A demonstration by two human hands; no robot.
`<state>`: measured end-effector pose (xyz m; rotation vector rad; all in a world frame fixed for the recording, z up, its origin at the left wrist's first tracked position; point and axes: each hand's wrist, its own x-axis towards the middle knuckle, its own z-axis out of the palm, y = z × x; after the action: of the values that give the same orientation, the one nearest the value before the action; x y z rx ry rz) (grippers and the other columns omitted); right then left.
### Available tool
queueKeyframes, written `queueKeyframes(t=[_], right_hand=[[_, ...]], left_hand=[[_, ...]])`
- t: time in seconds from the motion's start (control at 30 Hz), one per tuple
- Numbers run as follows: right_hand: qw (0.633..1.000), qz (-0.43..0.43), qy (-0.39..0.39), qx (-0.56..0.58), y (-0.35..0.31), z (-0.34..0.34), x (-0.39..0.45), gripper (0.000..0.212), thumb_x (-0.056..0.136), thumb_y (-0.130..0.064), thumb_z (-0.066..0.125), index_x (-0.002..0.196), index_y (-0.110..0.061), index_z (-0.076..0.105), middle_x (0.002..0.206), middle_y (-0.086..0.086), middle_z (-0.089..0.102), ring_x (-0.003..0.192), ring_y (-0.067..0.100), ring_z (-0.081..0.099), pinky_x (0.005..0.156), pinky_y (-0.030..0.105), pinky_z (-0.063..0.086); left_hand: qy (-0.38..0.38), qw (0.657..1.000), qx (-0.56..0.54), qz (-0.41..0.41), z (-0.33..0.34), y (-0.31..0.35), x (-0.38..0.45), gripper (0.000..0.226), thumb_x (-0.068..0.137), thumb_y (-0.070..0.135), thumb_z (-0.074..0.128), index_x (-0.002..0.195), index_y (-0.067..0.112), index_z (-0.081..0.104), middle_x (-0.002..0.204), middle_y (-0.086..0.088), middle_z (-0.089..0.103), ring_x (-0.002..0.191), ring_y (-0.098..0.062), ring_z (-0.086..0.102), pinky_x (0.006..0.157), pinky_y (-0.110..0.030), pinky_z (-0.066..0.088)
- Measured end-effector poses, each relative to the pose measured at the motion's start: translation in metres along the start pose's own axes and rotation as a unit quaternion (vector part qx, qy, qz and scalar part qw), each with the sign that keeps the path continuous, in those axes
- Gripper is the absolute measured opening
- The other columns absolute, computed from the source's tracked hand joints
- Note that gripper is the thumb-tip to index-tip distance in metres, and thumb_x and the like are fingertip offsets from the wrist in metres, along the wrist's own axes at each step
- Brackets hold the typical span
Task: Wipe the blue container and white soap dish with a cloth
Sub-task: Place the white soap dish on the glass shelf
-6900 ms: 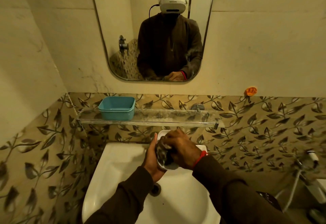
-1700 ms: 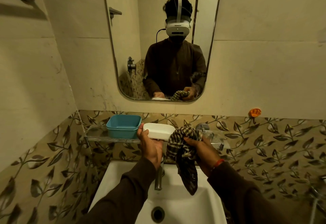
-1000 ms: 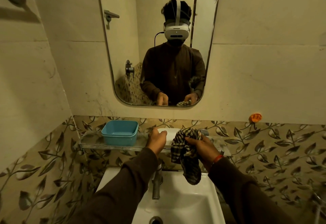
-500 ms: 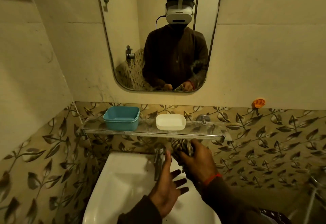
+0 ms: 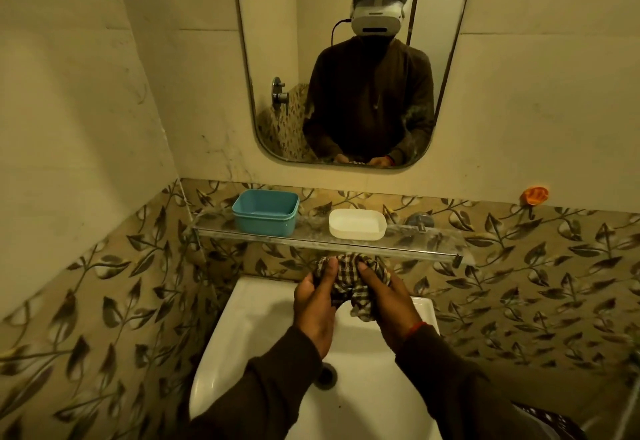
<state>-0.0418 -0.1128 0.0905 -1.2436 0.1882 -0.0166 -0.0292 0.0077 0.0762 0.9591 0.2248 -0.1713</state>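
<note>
Both my hands, left hand [image 5: 313, 301] and right hand [image 5: 388, 301], fingers curled tight, bunch the checked cloth [image 5: 349, 283] over the sink [image 5: 242, 328]. At 12 o'clock: blue container [image 5: 265, 212], white soap dish [image 5: 357, 224], apart on the shelf [image 5: 433, 249].

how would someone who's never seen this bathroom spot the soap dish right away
Find the mirror on the wall; below it a clear glass shelf runs above the white sink. Two things sit on it: the white soap dish is the right one, low, shallow and rounded, while its neighbour, the blue container, is deeper.
</note>
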Motion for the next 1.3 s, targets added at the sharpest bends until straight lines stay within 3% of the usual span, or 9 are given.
queueKeyframes(t=[0.13,0.3,0.5,0.6,0.7,0.8,1.1,1.2,1.3], right_hand=[[0.998,0.027,-0.056,0.029,0.005,0.004,0.004,0.036,0.089,-0.013,0.062,0.123,-0.006,0.055,0.117,0.024,0.064,0.109,0.040,0.062,0.094,0.060,0.047],[0.994,0.009,-0.045,-0.095,0.019,0.014,0.015,0.029,0.085,-0.010,0.067,0.109,0.006,0.062,0.106,0.029,0.067,0.098,0.040,0.065,0.089,0.053,0.052],[0.981,-0.027,-0.023,-0.191,0.045,0.043,0.038,0.019,0.078,-0.012,0.076,0.092,-0.012,0.063,0.089,0.003,0.067,0.085,0.018,0.065,0.069,0.028,0.055],[0.980,0.028,-0.070,-0.185,0.058,0.062,0.048,0.022,0.080,-0.017,0.075,0.099,-0.008,0.066,0.097,0.014,0.070,0.092,0.029,0.068,0.078,0.039,0.058],[0.983,0.114,-0.109,-0.090,0.070,0.077,0.061,0.033,0.081,-0.001,0.069,0.114,-0.001,0.062,0.113,0.027,0.065,0.098,0.039,0.064,0.090,0.054,0.050],[0.977,0.145,-0.150,-0.035,0.077,0.089,0.077,0.047,0.081,0.017,0.058,0.124,0.000,0.055,0.117,0.026,0.062,0.101,0.036,0.062,0.087,0.045,0.053],[0.974,0.096,-0.036,-0.200,0.112,0.125,0.131,0.052,0.071,0.007,0.077,0.108,-0.009,0.045,0.112,0.029,0.060,0.089,0.032,0.059,0.055,0.034,0.047],[0.976,0.114,-0.005,-0.184,0.133,0.131,0.147,0.047,0.070,0.017,0.072,0.091,-0.014,0.044,0.108,0.025,0.056,0.097,0.038,0.059,0.073,0.051,0.052],[0.966,0.140,-0.015,-0.217,0.155,0.131,0.163,0.043,0.077,0.011,0.069,0.114,-0.003,0.051,0.123,0.029,0.056,0.111,0.044,0.056,0.090,0.053,0.049]], left_hand=[[0.002,0.997,0.043,-0.065,-0.012,0.010,0.005,0.045,0.096,0.045,0.059,0.120,0.008,0.068,0.112,-0.018,0.076,0.102,-0.032,0.072,0.084,-0.041,0.057],[0.019,0.987,0.147,-0.069,-0.044,0.024,0.011,0.036,0.096,0.050,0.055,0.112,0.021,0.070,0.115,-0.010,0.073,0.105,-0.027,0.066,0.079,-0.038,0.053],[-0.028,0.976,0.201,-0.078,-0.087,0.028,0.010,0.051,0.083,0.036,0.078,0.127,0.032,0.054,0.122,-0.010,0.069,0.108,-0.032,0.068,0.068,-0.039,0.058],[0.007,0.976,0.204,-0.077,-0.104,0.032,0.022,0.045,0.088,0.021,0.076,0.127,0.027,0.054,0.123,-0.014,0.067,0.107,-0.036,0.068,0.063,-0.038,0.059],[0.049,0.980,0.180,-0.072,-0.121,0.039,0.040,0.042,0.092,0.011,0.070,0.130,0.016,0.054,0.125,-0.022,0.064,0.108,-0.042,0.066,0.068,-0.044,0.059],[0.088,0.983,0.141,-0.073,-0.135,0.050,0.059,0.036,0.093,0.007,0.068,0.126,0.013,0.056,0.124,-0.023,0.065,0.101,-0.037,0.068,0.071,-0.047,0.059],[0.172,0.968,0.164,-0.084,-0.155,0.053,0.122,0.053,0.096,0.009,0.063,0.145,0.008,0.043,0.147,-0.023,0.051,0.129,-0.042,0.052,0.095,-0.047,0.044],[0.171,0.963,0.186,-0.096,-0.158,0.047,0.138,0.050,0.099,0.009,0.059,0.146,0.004,0.041,0.150,-0.019,0.049,0.136,-0.038,0.046,0.095,-0.042,0.040],[0.185,0.958,0.194,-0.101,-0.162,0.042,0.153,0.049,0.101,0.002,0.053,0.147,-0.001,0.038,0.153,-0.022,0.045,0.139,-0.039,0.043,0.108,-0.045,0.037]])
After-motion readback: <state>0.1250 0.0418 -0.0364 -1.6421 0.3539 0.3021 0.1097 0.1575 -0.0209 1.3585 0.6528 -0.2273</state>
